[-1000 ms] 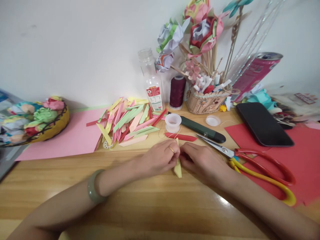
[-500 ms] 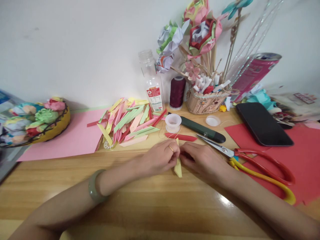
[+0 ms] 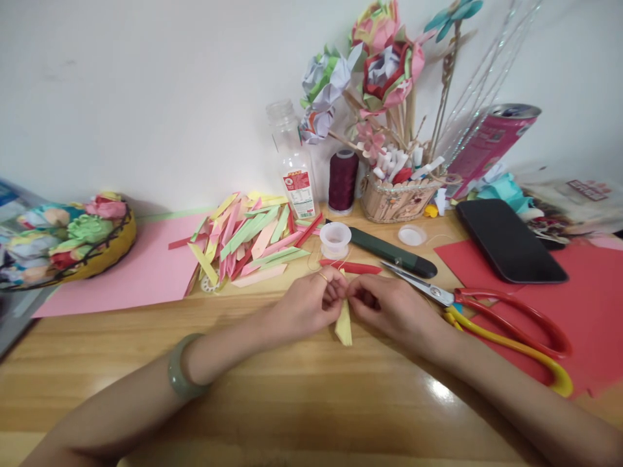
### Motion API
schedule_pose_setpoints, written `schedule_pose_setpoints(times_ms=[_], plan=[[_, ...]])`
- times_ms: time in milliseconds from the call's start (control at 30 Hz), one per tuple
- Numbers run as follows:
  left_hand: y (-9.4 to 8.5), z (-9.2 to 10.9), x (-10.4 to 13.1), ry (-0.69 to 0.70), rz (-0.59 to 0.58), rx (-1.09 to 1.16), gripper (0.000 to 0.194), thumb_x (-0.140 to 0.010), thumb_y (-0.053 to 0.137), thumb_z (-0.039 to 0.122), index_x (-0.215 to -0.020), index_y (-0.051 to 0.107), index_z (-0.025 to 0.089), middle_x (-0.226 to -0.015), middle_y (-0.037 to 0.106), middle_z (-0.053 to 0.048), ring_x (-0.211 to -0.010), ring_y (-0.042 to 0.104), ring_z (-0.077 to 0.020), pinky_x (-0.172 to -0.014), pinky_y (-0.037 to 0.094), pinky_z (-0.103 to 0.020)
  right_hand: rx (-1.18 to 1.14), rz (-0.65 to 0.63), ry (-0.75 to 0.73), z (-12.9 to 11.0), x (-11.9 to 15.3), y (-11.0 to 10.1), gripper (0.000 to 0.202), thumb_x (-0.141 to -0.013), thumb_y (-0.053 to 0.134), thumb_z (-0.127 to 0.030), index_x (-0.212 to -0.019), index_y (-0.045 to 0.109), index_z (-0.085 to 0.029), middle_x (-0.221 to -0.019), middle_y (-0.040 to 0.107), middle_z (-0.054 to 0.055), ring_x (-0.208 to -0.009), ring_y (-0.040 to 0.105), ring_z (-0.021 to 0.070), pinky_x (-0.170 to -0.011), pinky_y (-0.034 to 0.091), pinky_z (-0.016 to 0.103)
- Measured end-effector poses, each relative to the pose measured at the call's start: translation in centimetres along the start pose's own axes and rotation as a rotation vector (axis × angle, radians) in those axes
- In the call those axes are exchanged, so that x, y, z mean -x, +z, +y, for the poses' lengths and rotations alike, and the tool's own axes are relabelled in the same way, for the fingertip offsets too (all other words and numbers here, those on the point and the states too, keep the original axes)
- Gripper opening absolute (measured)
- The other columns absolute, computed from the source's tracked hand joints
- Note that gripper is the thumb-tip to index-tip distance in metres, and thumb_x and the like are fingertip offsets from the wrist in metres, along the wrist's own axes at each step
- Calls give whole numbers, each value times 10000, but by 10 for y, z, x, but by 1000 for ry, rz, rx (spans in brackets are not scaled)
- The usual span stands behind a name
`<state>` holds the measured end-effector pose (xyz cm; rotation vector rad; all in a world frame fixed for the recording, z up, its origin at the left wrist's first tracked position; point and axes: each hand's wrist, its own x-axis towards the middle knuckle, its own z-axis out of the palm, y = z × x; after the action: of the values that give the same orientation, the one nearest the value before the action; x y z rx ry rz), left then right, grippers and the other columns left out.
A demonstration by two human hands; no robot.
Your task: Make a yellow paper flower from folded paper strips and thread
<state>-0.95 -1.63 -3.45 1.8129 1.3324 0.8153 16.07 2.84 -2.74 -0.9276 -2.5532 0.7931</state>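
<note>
A folded yellow paper strip point(image 3: 344, 324) hangs upright between my hands, over the wooden table. My left hand point(image 3: 316, 299) is closed in a pinch at the strip's upper part, a ring on one finger. From the other side, my right hand point(image 3: 382, 299) pinches at the strip's edge, its fingertips meeting those of the left. Fine thread point(image 3: 351, 257) loops just beyond the fingers, near a small white spool point(image 3: 335, 240); whether either hand also grips it is hidden. A folded red paper strip point(image 3: 357, 267) lies right behind the hands.
Folded paper strips point(image 3: 257, 237) are heaped at left. To the right lie scissors point(image 3: 438, 295), a dark green box cutter point(image 3: 389, 250), a phone point(image 3: 511, 240) and red paper point(image 3: 584, 311). Behind stand a glass bottle point(image 3: 298, 175), purple thread point(image 3: 342, 181) and a flower basket point(image 3: 396, 200).
My left fingers have loosened and opened slightly at the top of the yellow strip, showing a gap in the palm. The strip leans a little more; the view has shifted slightly.
</note>
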Motion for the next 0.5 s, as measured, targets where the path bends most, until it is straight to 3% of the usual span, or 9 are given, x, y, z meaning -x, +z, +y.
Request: schedule_pose_setpoints(times_ms=[267, 400, 500], plan=[[2, -5, 2, 64, 68, -61, 154, -726, 492, 87, -829, 437, 188, -804, 569, -13, -708, 585, -119, -670, 502, -281, -67, 15, 28, -6, -1, -2, 75, -755, 502, -131, -733, 550, -185, -644, 581, -21, -555, 504, 108, -506, 349, 210], [0, -6, 2, 270, 82, -282, 93, -773, 443, 112, -828, 429, 186, -793, 557, -24, -694, 549, -122, -636, 480, -267, -98, 1, 14, -4, -1, -3, 138, -786, 464, -115, -759, 583, -180, -702, 616, 3, -611, 534, 123, -553, 381, 223], [-5, -4, 0, 394, -1, -434, 77, -817, 388, 119, -795, 421, 184, -752, 538, -19, -679, 512, -122, -622, 457, -251, -121, -12, 0, 0, -2, -3, 181, -811, 443, -114, -832, 611, -177, -791, 651, 28, -696, 572, 139, -627, 411, 240]])
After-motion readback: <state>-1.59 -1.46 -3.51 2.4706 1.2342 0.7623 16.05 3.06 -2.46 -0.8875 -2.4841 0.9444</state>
